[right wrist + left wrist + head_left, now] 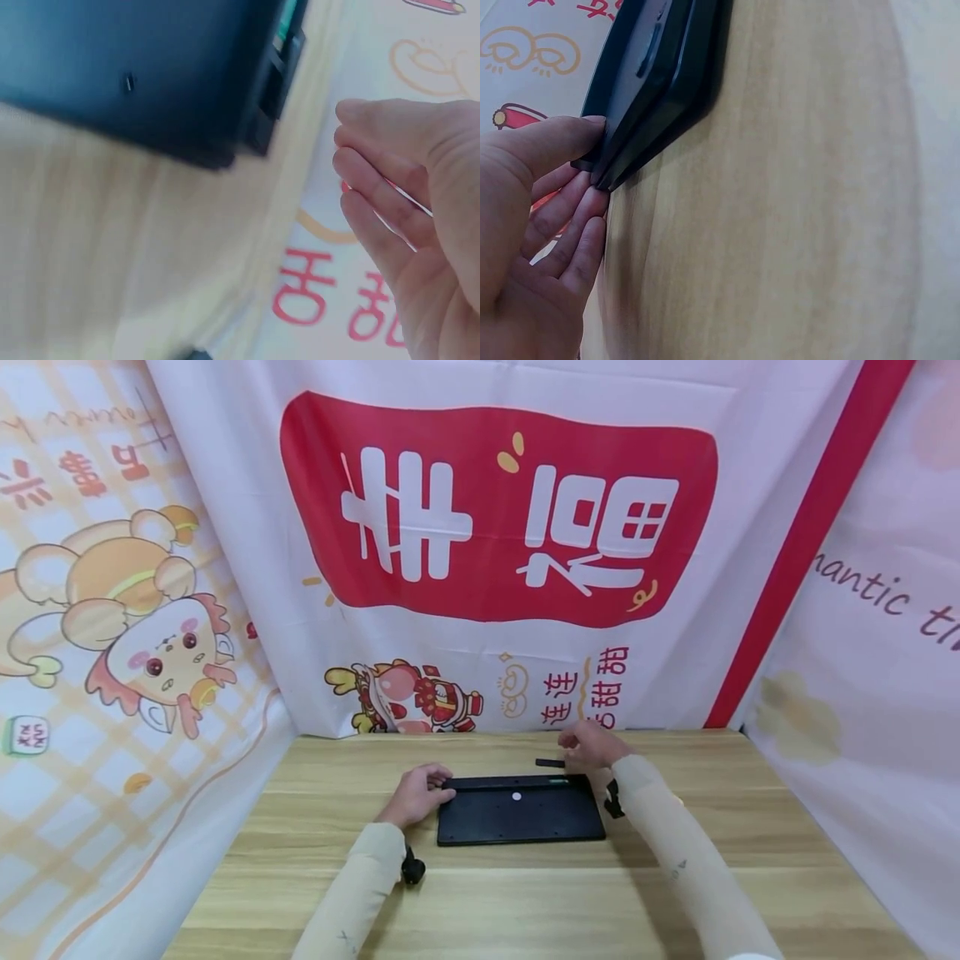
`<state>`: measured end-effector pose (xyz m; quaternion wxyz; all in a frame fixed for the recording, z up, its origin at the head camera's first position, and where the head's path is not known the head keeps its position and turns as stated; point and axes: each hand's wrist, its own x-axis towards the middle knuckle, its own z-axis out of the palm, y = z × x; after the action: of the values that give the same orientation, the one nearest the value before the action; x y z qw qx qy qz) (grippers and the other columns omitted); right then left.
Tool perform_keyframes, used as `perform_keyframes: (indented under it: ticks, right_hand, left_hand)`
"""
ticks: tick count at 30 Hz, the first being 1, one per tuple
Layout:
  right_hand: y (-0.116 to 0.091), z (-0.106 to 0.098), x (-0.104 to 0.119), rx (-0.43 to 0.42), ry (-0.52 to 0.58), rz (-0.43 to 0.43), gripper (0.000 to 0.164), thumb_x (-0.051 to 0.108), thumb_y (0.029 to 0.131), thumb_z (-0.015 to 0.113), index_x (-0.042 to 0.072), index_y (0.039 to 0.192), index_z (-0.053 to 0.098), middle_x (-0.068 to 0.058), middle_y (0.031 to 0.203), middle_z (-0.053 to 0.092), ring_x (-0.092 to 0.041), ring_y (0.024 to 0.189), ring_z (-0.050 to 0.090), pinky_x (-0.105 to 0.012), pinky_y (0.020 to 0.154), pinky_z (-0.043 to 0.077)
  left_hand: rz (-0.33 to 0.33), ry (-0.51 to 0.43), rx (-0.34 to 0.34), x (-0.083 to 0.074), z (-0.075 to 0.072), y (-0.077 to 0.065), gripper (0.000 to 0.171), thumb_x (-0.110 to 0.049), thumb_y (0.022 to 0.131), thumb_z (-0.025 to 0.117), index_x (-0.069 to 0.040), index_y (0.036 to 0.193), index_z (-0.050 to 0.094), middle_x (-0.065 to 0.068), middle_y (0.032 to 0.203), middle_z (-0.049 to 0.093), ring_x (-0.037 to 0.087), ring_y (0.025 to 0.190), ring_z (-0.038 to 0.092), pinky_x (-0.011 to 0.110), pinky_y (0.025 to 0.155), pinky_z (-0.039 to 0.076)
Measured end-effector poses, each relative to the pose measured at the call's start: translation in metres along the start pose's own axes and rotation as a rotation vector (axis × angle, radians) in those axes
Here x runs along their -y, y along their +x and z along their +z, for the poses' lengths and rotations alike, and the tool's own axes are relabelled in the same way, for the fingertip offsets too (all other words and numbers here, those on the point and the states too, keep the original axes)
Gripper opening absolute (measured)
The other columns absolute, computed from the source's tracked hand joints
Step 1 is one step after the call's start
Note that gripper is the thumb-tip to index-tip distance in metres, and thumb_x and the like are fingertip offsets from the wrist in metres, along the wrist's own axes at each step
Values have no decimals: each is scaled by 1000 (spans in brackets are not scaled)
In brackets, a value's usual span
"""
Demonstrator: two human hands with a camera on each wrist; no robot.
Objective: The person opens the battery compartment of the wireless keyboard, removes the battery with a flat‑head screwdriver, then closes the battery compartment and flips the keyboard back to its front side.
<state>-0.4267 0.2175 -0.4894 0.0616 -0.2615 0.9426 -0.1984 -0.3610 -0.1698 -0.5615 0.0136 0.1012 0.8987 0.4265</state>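
Note:
A black keyboard (521, 814) lies face down on the table, a round white sticker on its underside. Near its back right corner an open slot shows something green (558, 781). My left hand (414, 795) pinches the back left corner; in the left wrist view the thumb (570, 142) lies on top and the fingers are against the edge. Beyond the back right corner, my right hand (594, 746) is raised with loosely bent fingers. The right wrist view shows nothing in those fingers (379, 172). A short black strip (550, 762), perhaps the battery cover, lies behind the keyboard beside the right hand.
The wood-grain table (517, 902) ends at a printed cloth wall (495, 693) close behind the keyboard. Cloth walls also stand left (127, 652) and right (862, 693). A blurred dark-tipped thing (199, 354) shows low in the right wrist view.

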Motion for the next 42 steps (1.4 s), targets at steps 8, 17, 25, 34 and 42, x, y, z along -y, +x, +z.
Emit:
perform_keyframes:
  ticks: [8,17,25,34,42]
  right_hand:
    - [-34,-33,-10,-28,-70,21,29,8,97,74,0,125,74,-18,121,75,-32,111,72,-48,97,61]
    - [-78,-51,-46,-8,-34,135,31,10,98,74,-3,126,71,-21,122,73,-34,111,70,-53,99,60]
    - [-112,-42,-71,-17,-16,229,33,10,96,76,-6,125,71,-23,120,74,-35,109,71,-54,98,60]
    - [-127,-15,-90,-42,91,297,33,13,94,80,-4,121,72,-15,109,75,-24,98,69,-45,89,63]
    - [-127,3,-96,-86,100,304,22,18,93,82,4,108,75,-7,99,74,-19,89,66,-42,86,61]
  left_hand:
    - [33,-26,-4,1,-1,-1,26,-14,96,79,-8,121,74,7,119,74,24,110,69,48,99,58]
    - [28,-33,-2,2,-1,0,26,-15,96,79,-9,121,74,7,119,74,23,110,69,48,100,58]
    - [18,-10,-3,0,-1,-2,27,-14,97,78,-8,122,74,9,120,74,24,110,69,47,99,58]
    - [2,-6,3,-4,-1,-5,30,-14,97,77,-6,125,73,9,121,73,24,111,68,46,99,58]
    - [-5,-12,8,-1,0,-2,31,-17,98,77,-7,127,73,7,123,73,23,112,68,46,101,57]
